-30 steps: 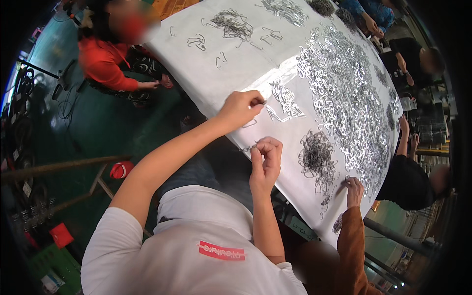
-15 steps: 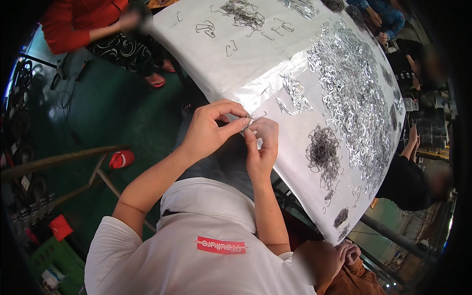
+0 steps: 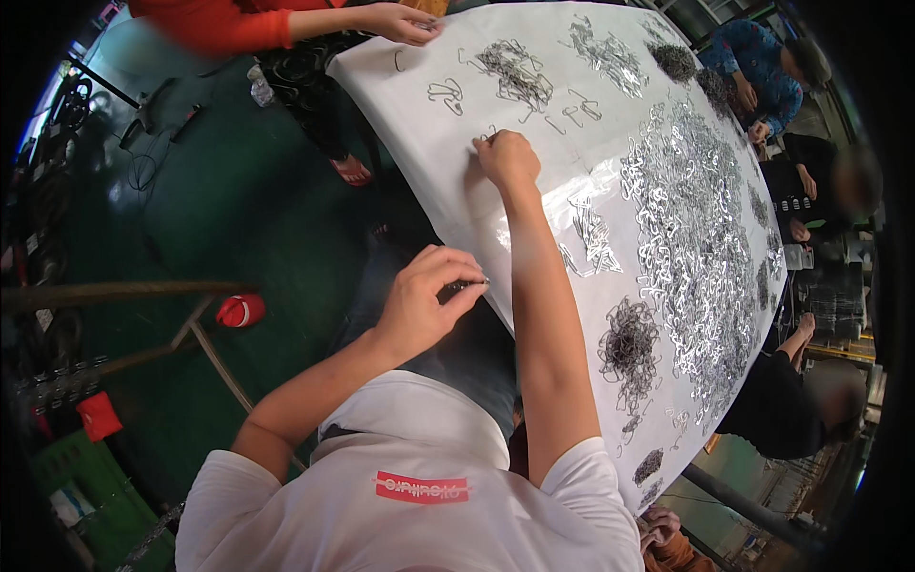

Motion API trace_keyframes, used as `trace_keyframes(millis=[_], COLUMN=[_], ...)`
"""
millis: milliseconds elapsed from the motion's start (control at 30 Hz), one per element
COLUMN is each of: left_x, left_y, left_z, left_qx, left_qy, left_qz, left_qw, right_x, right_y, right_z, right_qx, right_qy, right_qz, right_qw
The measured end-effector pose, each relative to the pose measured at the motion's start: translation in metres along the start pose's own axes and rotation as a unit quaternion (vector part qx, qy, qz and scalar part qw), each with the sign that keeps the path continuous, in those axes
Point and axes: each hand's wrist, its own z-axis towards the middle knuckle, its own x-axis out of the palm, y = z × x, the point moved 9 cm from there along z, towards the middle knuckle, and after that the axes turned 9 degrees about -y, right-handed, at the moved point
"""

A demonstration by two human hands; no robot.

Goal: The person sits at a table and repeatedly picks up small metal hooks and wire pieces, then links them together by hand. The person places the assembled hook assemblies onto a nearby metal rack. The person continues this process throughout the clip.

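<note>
My left hand (image 3: 431,297) is closed beside the table's near edge, pinching small dark metal pieces (image 3: 465,286) between thumb and fingers; their exact shape is mostly hidden. Stretched out over the white-covered table (image 3: 434,172), my right hand (image 3: 510,160) has its fingers drawn together at the sheet. A thin wire hook (image 3: 490,134) shows at its fingertips, partly covered by them. Beyond that hand lies a loose heap of dark wire hooks (image 3: 515,74), with a few single hooks (image 3: 446,95) to its left.
A broad spread of shiny metal hooks (image 3: 691,248) covers the table's right side. Nearer are a small pile of bright pieces (image 3: 596,238) and a dark tangled pile (image 3: 629,338). A co-worker's hand (image 3: 405,23) is at the far left edge; other people sit along the right side.
My right hand has left my left hand and reached forward across the table to the loose hooks. My left hand stays near the edge. The co-worker in red has extended a hand over the table.
</note>
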Motion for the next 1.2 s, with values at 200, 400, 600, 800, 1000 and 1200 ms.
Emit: trace_keyframes(millis=[200,400,600,800,1000,1200], left_x=[0.002,0.011,0.019,0.027,0.037,0.049], left_y=[-0.004,-0.002,-0.008,-0.017,-0.024,-0.024], left_z=[-0.005,-0.014,-0.022,-0.025,-0.027,-0.031], left_qx=[0.031,0.040,0.030,0.034,0.043,0.054], left_qy=[0.006,0.011,0.023,0.036,0.050,0.071], left_qz=[0.016,-0.005,-0.010,-0.006,0.009,-0.006], left_qw=[0.999,0.999,0.999,0.999,0.998,0.996], right_x=[0.014,-0.049,-0.102,-0.109,-0.109,-0.121], right_y=[-0.003,-0.050,-0.047,-0.047,-0.057,-0.064], right_z=[-0.020,-0.135,-0.215,-0.246,-0.249,-0.250], right_qx=[-0.037,0.119,0.224,0.234,0.209,0.155], right_qy=[0.051,0.125,0.063,0.046,0.004,-0.091], right_qz=[0.019,0.505,0.624,0.642,0.630,0.598], right_qw=[0.998,0.845,0.746,0.728,0.748,0.781])
